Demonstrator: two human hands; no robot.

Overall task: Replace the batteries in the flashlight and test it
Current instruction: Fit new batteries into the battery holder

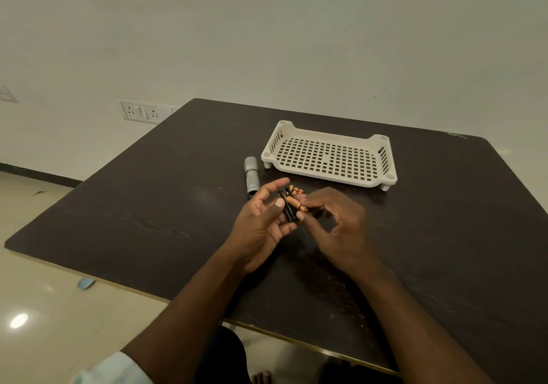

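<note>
done: flashlight point(251, 176) open, lying just left of tray point(328, 158)
now: my left hand point(261, 220) fingers grip battery holder point(289, 210); right hand point(338, 220) fingers pinch battery point(295, 203) into it
left: i judge remaining cells, reassembly, test

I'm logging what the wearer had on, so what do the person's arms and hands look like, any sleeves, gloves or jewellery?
Both hands, left hand and right hand, are bare: no gloves, and no rings or watch that I can see. The forearms are uncovered. Only a pale, light-blue sleeve shows at the bottom edge on the left arm; the right arm's sleeve is out of view.
</note>
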